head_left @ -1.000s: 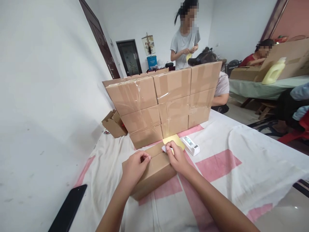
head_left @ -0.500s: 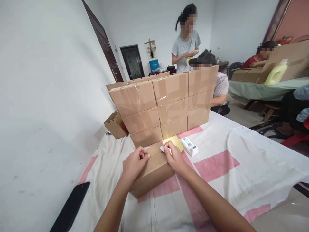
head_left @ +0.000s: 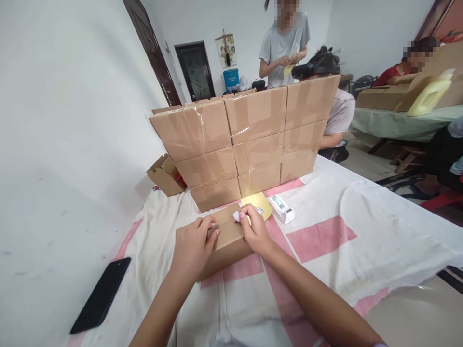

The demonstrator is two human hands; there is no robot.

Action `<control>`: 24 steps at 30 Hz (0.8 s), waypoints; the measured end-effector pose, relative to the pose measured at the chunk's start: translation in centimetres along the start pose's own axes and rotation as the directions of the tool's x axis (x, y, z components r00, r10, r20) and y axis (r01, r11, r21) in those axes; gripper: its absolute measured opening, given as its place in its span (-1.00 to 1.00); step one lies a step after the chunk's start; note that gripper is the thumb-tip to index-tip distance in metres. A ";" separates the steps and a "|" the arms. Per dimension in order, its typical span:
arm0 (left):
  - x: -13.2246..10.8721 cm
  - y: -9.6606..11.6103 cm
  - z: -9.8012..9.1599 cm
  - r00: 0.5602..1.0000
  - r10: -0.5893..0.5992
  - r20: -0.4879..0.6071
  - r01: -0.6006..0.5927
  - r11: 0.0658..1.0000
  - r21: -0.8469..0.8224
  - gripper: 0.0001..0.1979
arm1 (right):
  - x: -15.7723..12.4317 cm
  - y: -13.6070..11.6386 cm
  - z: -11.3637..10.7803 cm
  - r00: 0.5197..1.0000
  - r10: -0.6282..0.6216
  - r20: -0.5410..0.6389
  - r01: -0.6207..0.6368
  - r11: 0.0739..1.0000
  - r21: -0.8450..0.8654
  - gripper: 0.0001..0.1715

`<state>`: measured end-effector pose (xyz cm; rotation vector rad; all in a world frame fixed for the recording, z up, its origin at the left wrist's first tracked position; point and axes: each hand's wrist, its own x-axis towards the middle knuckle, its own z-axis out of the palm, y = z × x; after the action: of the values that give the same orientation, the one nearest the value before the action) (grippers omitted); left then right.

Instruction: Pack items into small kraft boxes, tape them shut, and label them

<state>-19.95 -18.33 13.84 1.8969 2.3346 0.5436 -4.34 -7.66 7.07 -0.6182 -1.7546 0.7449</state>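
Note:
In front of me lies a closed brown cardboard box [head_left: 229, 250] on the cloth. My left hand [head_left: 193, 243] rests at its left end, fingers curled, with a small brownish piece between thumb and fingertips; whether that is part of the box is unclear. My right hand [head_left: 256, 230], at the box's right end, pinches a small white sticker [head_left: 237, 216] above the lid. Just behind that hand is a yellow sheet [head_left: 261, 202] carrying a small dark-edged label. A white handheld device with a screen [head_left: 281, 209] lies to the right of the sheet.
A wall of taped cardboard boxes [head_left: 260, 140] stands behind the work spot. An open small carton [head_left: 166, 176] sits at left, a black phone [head_left: 101, 295] nearer me. Beyond are several people and a yellow bottle [head_left: 432, 94] on another table [head_left: 383, 115].
The view has tipped slightly downward. My left fingers now show a small brownish piece between them. My right hand still holds the white sticker over the box.

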 end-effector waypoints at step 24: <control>-3.6 -1.6 4.1 0.884 0.304 -0.356 -0.136 0.895 0.425 -0.44 | -0.3 6.3 -3.3 0.944 0.249 0.218 -0.231 0.967 -0.105 -0.80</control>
<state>-19.48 -21.17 8.89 2.4715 2.6591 0.5865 -0.82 -3.04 2.92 -0.8380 -1.9489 0.9512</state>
